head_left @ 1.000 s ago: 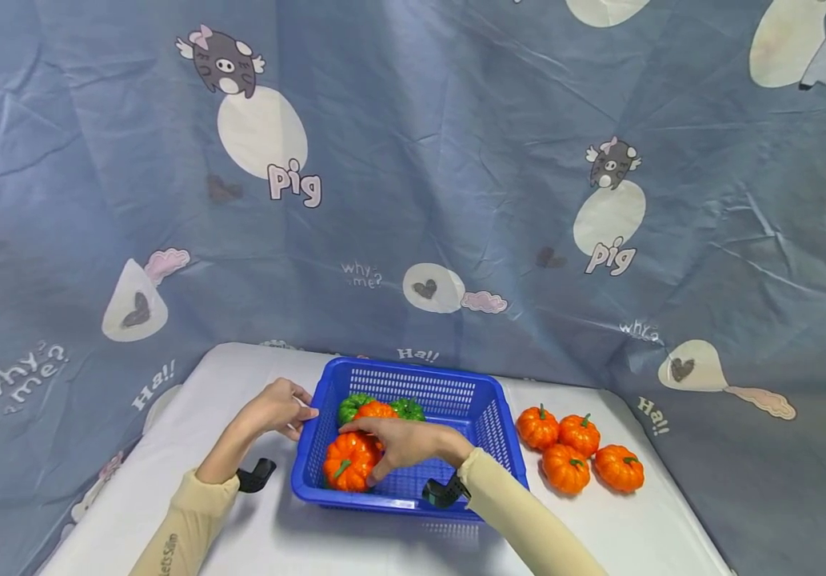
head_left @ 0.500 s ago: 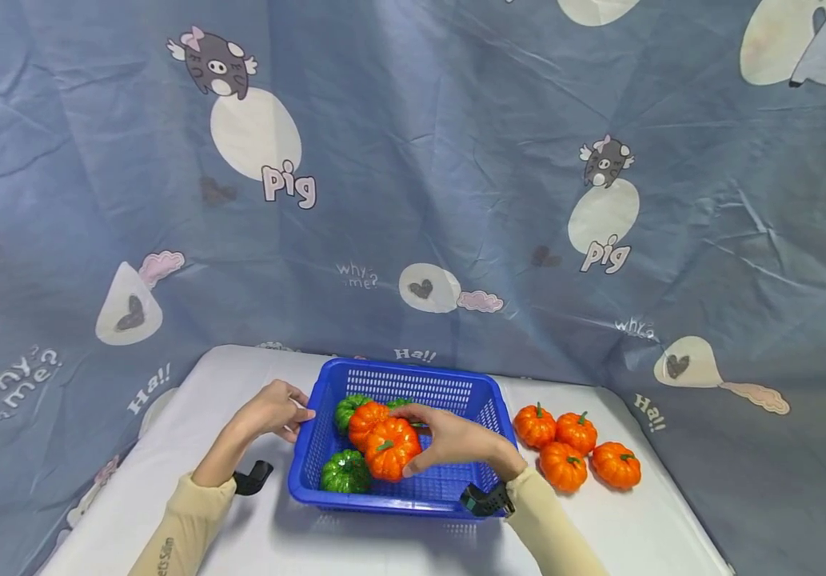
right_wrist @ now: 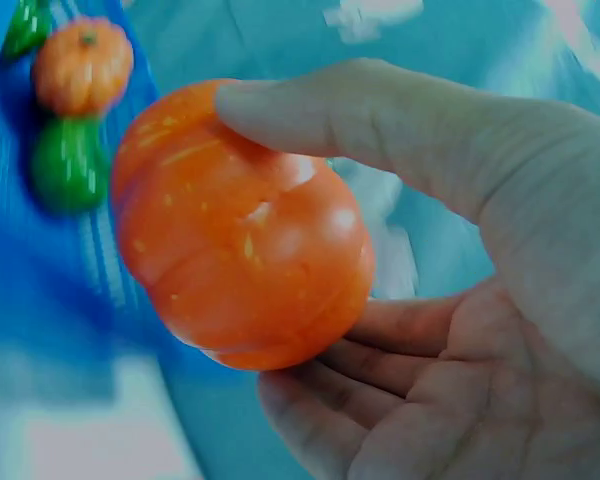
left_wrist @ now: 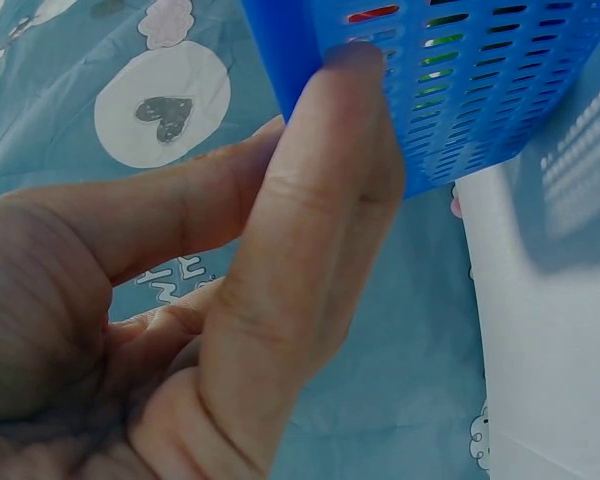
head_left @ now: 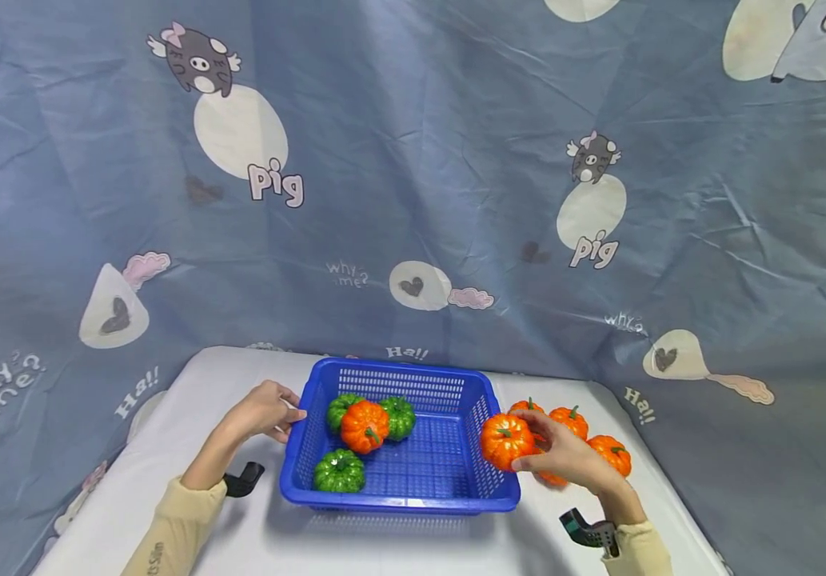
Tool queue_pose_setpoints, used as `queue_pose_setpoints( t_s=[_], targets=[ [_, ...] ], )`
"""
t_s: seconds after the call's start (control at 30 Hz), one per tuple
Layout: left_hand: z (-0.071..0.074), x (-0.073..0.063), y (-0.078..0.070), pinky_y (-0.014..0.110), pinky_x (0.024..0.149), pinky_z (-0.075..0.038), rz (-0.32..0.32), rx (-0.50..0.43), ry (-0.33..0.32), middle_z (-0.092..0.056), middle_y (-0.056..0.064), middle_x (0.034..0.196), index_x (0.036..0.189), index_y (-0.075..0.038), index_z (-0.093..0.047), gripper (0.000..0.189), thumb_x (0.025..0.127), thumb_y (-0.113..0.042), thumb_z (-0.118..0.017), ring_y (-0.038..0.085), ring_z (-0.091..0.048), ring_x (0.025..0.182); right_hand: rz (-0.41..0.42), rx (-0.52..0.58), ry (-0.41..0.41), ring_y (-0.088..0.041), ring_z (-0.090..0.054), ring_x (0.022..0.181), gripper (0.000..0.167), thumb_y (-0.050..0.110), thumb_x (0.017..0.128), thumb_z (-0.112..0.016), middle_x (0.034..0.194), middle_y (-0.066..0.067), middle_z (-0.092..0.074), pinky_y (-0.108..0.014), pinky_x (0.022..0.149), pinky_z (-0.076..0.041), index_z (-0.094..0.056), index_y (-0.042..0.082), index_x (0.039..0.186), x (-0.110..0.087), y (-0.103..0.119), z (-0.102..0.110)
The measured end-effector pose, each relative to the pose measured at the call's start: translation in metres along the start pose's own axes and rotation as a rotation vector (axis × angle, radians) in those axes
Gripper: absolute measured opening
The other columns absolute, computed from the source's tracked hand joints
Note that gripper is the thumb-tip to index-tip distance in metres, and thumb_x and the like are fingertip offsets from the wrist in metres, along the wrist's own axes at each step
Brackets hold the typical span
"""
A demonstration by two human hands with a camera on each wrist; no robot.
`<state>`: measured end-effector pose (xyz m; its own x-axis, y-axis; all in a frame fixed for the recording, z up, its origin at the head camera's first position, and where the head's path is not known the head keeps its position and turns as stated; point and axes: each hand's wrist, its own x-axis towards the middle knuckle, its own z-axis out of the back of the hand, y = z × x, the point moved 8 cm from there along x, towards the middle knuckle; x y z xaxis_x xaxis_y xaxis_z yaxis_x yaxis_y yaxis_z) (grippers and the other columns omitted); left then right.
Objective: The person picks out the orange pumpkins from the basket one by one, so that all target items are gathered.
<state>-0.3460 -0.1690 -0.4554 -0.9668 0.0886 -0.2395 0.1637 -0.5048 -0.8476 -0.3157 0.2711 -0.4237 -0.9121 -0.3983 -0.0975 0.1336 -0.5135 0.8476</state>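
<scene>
A small orange toy pumpkin (head_left: 507,441) is held in my right hand (head_left: 564,454), over the right rim of the blue plastic basket (head_left: 413,504). In the right wrist view the thumb lies on one side of the pumpkin (right_wrist: 245,235) and the fingers on the other. At the basket's left rim, my left hand (head_left: 265,410) pinches the edge; in the left wrist view its fingers (left_wrist: 315,170) touch the perforated wall (left_wrist: 450,100). Inside the basket, to the left, another orange pumpkin (head_left: 365,426) leans among green ones (head_left: 339,471).
Several orange pumpkins (head_left: 608,454) stand on the white table (head_left: 377,552) right of the basket, partly hidden by my right hand. A blue patterned cloth (head_left: 384,160) hangs behind the table. The basket's right part shows bare floor (head_left: 434,456).
My right hand has lifted an orange pumpkin from the basket's left side and carried it rightward to the right rim. A green pumpkin beneath came into view. The left hand stays at the left rim.
</scene>
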Motion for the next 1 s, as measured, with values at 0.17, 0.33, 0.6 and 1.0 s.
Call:
queue_pose_setpoints(
  t_s=[0.17,0.33,0.6,1.0],
  targets=[
    [0.001,0.001,0.001,0.033,0.058,-0.061,-0.008,0.007,0.004,-0.067,0.014,0.077,0.115,0.016,-0.055,0.032,0.091,-0.003,-0.062,0.017,-0.066,0.063,-0.129,-0.038,-0.16,-0.04,-0.046,0.129,0.083,0.021,0.08,-0.078,0.141,-0.029,-0.044,-0.041,0.1,-0.049,-0.032,-0.006,0.143,-0.031,-0.053,0.042],
    [0.001,0.002,0.001,0.033,0.058,-0.061,-0.007,0.008,0.004,-0.068,0.014,0.077,0.115,0.015,-0.056,0.03,0.091,-0.003,-0.062,0.017,-0.066,0.063,-0.294,-0.058,-0.248,-0.043,-0.035,0.136,0.084,0.029,0.084,-0.073,0.147,-0.033,-0.033,-0.048,0.108,-0.04,-0.026,-0.008,0.144,-0.059,-0.104,0.069],
    [0.001,0.002,0.002,0.033,0.058,-0.061,-0.005,0.011,0.002,-0.068,0.013,0.076,0.115,0.016,-0.056,0.031,0.091,-0.003,-0.062,0.016,-0.065,0.062,-0.423,-0.032,-0.325,-0.053,-0.03,0.133,0.089,0.03,0.089,-0.068,0.144,-0.043,-0.025,-0.059,0.11,-0.034,-0.016,-0.022,0.14,-0.076,-0.163,0.085],
    [0.0,0.001,0.0,0.033,0.058,-0.061,-0.009,0.01,0.012,-0.067,0.014,0.076,0.115,0.016,-0.055,0.031,0.091,-0.003,-0.062,0.017,-0.065,0.062,-0.484,0.016,-0.388,-0.054,-0.028,0.133,0.098,0.037,0.085,-0.072,0.145,-0.042,-0.023,-0.062,0.113,-0.026,-0.017,-0.02,0.142,-0.072,-0.198,0.074]
  ],
)
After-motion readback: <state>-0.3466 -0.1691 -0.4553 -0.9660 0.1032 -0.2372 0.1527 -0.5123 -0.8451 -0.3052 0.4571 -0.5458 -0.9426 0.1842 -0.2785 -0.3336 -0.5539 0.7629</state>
